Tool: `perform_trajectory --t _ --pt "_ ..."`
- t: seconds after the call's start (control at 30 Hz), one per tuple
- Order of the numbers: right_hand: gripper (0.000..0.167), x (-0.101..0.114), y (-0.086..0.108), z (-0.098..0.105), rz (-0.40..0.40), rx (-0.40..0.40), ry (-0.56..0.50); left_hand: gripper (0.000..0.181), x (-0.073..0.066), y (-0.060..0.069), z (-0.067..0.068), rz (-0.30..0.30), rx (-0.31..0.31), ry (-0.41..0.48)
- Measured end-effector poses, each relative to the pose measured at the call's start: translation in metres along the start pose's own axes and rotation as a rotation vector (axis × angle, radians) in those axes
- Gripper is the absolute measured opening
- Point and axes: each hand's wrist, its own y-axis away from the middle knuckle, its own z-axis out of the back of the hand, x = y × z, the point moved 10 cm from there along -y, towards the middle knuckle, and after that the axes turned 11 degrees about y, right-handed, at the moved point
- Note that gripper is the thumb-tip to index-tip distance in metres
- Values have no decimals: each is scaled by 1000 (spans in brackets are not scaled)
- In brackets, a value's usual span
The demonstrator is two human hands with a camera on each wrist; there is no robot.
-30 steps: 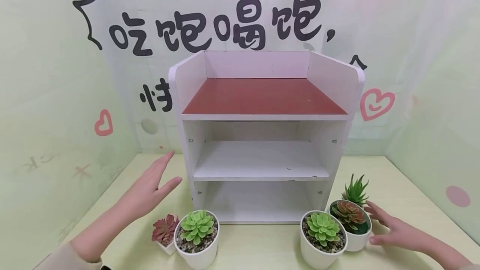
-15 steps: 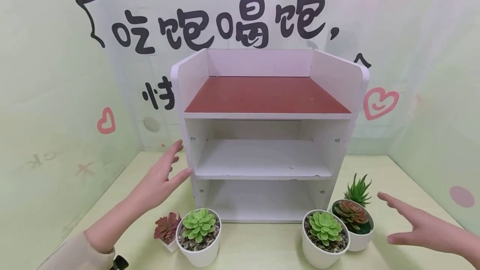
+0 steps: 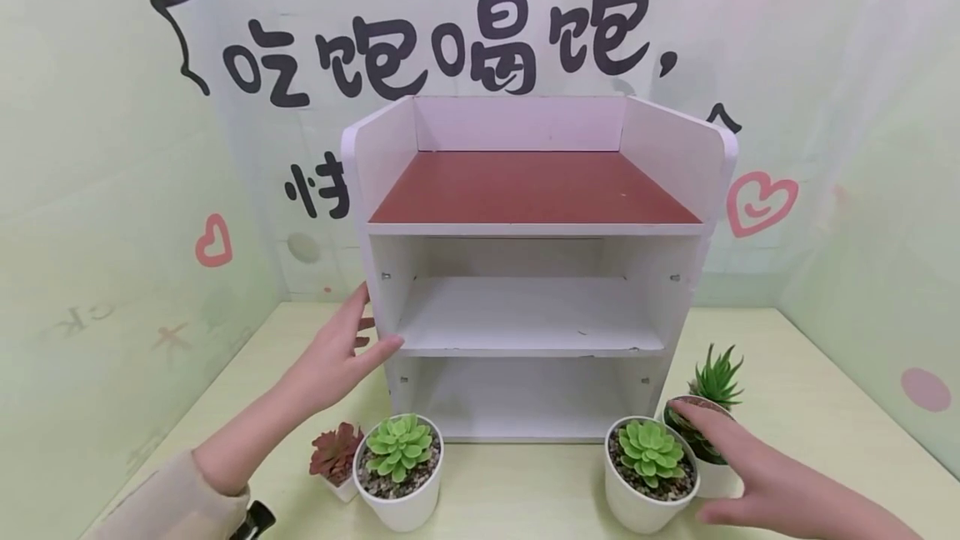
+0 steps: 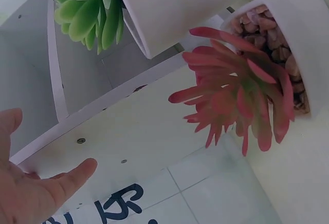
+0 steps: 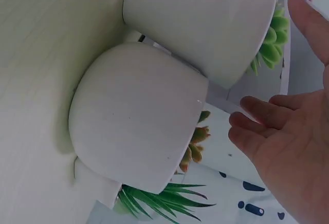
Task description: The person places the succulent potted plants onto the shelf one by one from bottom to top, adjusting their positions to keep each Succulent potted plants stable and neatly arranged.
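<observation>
My left hand is at the left side panel of the white shelf unit, thumb by the front edge and fingers along the outer side. In the left wrist view the left hand shows spread thumb and fingers. The right hand, fingers extended, hovers over the pot with the reddish-brown succulent, partly hiding it; contact cannot be told. Beside that stands a white pot with a green succulent. In the right wrist view the right hand holds nothing.
A spiky green plant stands behind the right pots. At the left are a red succulent in a small white pot and a green succulent in a round one. The unit has a red top and stands on a pale table.
My left hand has moved right to the unit's side. The right hand first drew away from the right pots, then came back left over them.
</observation>
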Motion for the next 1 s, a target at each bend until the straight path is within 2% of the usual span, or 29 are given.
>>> perform_trajectory --t 0.13,0.3,0.6,0.77,0.9,1.0 --pt "100 4 -8 -5 41 -40 36 79 3 -4 -4 5 2 1" --pt "97 4 -12 -8 60 -82 95 79 6 -4 -5 9 6 -38" --pt "101 -6 -13 -24 -80 51 122 76 10 -6 -5 -19 -6 -128" --pt "106 -8 -16 -29 -89 82 51 74 11 -6 -4 -15 -21 -167" --pt "103 -8 -18 -28 -81 73 99 73 10 -6 -5 -22 -24 -185" --pt "99 -6 -20 -24 -59 29 171 72 8 -7 -6 -33 -20 -174"
